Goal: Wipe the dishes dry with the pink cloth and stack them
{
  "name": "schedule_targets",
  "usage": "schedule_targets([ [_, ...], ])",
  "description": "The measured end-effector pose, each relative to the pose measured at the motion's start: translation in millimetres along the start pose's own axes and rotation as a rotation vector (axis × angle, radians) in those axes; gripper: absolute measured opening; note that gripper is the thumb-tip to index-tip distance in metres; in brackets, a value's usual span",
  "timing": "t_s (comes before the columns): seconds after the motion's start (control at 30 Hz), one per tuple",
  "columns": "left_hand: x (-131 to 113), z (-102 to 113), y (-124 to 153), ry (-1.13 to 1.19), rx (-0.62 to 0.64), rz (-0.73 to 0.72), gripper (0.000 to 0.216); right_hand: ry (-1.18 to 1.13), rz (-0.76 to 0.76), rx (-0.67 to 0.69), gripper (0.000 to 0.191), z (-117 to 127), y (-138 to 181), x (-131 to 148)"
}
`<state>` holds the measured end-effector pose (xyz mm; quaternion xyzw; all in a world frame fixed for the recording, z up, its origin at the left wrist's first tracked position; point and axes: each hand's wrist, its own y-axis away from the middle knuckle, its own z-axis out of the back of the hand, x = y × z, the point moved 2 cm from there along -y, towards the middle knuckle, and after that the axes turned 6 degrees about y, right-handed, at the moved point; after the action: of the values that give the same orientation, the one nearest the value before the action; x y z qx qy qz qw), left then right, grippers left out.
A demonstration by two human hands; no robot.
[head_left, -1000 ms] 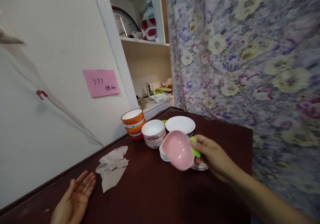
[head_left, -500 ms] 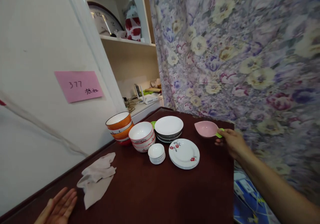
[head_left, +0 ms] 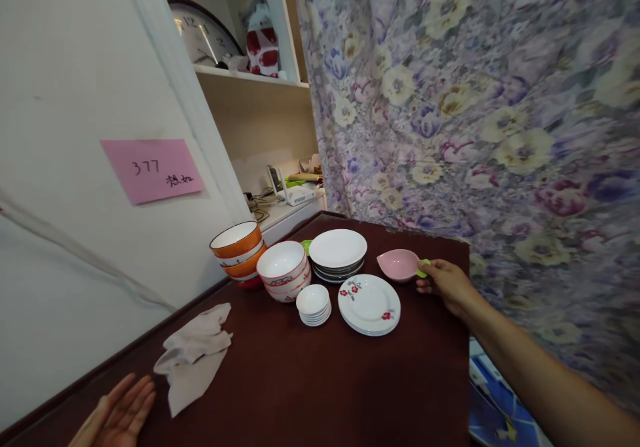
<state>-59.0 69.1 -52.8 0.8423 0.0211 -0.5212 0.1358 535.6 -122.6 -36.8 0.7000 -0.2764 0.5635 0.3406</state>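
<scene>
My right hand [head_left: 445, 284] grips the green stem of a pink leaf-shaped dish [head_left: 399, 264], holding it low over the dark red table [head_left: 320, 380], right of a stack of white plates [head_left: 337, 252] and behind a flowered plate stack [head_left: 369, 304]. My left hand [head_left: 123, 417] lies open, palm up, at the table's near left corner beside a crumpled grey cloth [head_left: 193, 354].
Stacked orange bowls [head_left: 236, 250], red-and-white bowls [head_left: 283, 270] and small white saucers [head_left: 313, 304] stand at the back of the table. A white wall with a pink note [head_left: 153, 169] is on the left, shelves with a clock [head_left: 203, 34] behind, a floral curtain [head_left: 475, 114] on the right.
My right hand carried the pink dish from over the flowered plates out to the right, then lowered it a little back toward the plates. The view shifted right; my left hand stayed open.
</scene>
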Motion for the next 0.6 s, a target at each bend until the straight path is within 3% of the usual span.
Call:
schedule_targets([
  [0.27,3,5,-7,0.044,-0.002,0.041,0.025,-0.040,-0.060,0.041,0.013,-10,-3,-4],
  [0.6,-9,-25,25,0.065,-0.065,0.021,0.020,0.092,-0.085,0.128,0.013,-17,-11,-11],
])
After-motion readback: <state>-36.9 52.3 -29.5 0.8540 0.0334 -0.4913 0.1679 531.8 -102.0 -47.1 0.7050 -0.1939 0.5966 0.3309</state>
